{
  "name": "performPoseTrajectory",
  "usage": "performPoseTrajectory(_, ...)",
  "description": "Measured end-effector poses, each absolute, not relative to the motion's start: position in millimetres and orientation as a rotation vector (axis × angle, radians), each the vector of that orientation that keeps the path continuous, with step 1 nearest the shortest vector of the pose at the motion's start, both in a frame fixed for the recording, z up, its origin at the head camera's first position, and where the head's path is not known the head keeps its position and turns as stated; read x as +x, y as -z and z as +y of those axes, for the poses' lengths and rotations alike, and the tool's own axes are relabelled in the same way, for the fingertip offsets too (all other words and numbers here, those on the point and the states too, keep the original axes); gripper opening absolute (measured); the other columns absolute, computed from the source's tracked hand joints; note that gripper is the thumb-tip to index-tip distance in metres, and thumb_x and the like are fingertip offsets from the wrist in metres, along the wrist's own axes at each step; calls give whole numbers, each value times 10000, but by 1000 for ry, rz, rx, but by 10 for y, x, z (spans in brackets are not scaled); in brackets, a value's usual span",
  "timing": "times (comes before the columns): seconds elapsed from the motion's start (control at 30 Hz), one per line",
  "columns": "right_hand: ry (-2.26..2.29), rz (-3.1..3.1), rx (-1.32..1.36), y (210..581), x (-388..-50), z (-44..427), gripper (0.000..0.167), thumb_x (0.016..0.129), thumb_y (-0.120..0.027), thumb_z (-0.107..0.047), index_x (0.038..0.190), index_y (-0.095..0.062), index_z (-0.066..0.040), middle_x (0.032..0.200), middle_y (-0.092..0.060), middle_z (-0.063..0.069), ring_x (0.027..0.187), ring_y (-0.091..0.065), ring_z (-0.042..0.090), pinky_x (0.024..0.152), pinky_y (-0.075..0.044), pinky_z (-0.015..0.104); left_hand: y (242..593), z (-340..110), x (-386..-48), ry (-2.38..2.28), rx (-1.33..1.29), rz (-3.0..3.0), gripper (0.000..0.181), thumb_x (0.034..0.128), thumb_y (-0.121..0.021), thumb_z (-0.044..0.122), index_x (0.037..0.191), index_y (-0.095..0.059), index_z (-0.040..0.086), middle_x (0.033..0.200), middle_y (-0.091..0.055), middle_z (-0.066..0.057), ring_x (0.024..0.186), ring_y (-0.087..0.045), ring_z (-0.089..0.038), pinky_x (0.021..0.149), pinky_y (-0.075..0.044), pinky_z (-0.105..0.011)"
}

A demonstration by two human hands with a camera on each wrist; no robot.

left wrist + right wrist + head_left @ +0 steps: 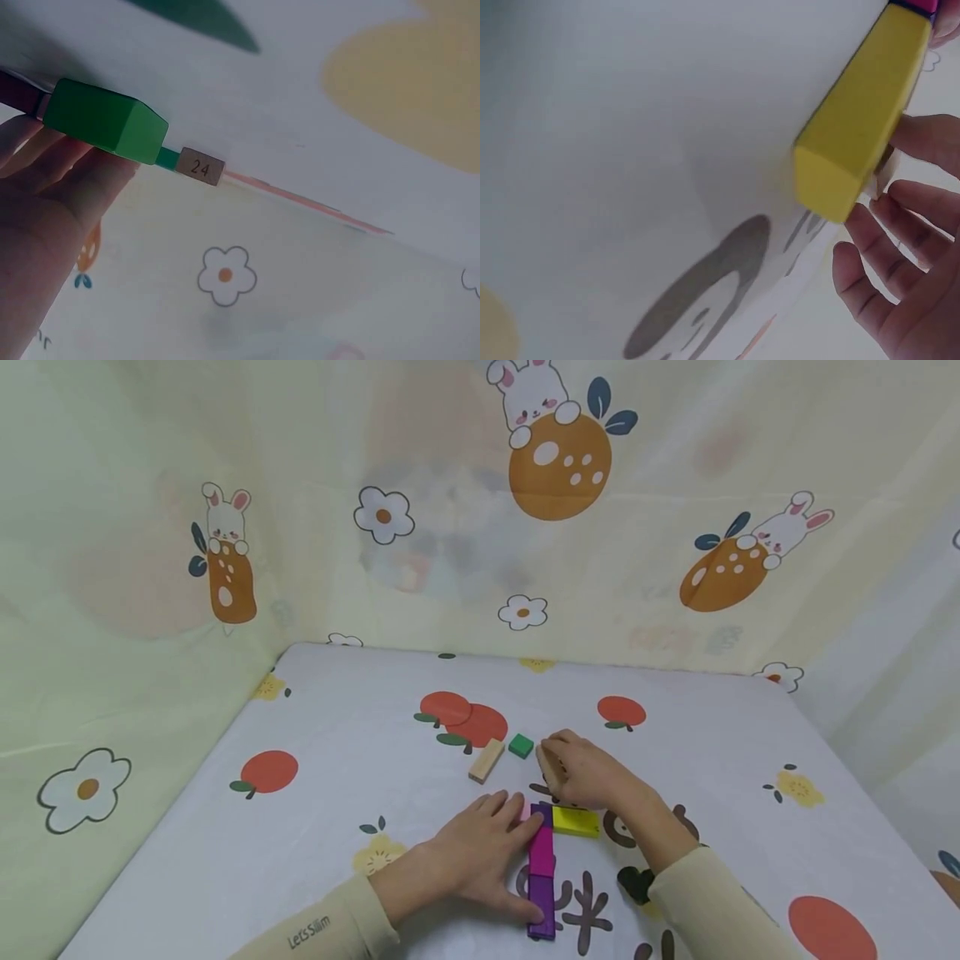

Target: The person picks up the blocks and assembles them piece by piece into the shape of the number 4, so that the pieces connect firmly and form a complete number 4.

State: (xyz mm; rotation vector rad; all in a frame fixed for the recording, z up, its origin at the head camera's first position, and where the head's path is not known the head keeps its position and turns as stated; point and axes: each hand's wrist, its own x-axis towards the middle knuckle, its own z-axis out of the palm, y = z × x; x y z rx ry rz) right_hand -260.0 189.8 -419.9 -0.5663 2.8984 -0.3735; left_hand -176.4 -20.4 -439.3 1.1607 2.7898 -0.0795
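My left hand (480,847) is spread beside a line of blocks, its index fingertip and thumb touching the upper purple block (542,815) and the lower purple block (541,907). Between these two lies a magenta block (542,853). A light pink block (525,811) shows partly by the left fingers. In the left wrist view, a green block (101,120) sits at those fingers. My right hand (592,772) pinches a wooden block (552,767), mostly hidden by fingers in the right wrist view. Just below that hand, a yellow block (575,822) extends right from the line.
Farther back, a loose wooden block (486,761) lies near a small green block (521,746). The number 24 marks a wooden block end (200,166) in the left wrist view. A printed cloth (322,718) covers the table, with a patterned curtain (450,568) behind it.
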Motion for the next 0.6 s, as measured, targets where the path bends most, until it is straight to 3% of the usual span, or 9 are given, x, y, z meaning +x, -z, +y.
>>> performPoseTrajectory(0.4,499,2837,-537,4139,-2514,1841,696,838,-817,-300,1462,-587,-94,1423,-551,164,1164,-615,282,973,-586,472,4379,-226,-1757,85,1196,2791,1102,778,-524,912,1622,-363,223,1663,-366,-120,1513,-384,-309,1246,-325,-424)
performPoseTrajectory(0.6,504,2833,-564,4171,-2493,1832,672,851,-806,-319,1442,-605,-69,1387,-574,166,1164,-617,284,996,-570,490,4407,-233,-1749,96,1216,2809,1111,773,-520,919,1617,-373,213,1652,-377,-129,1500,-399,-306,1241,-332,-417)
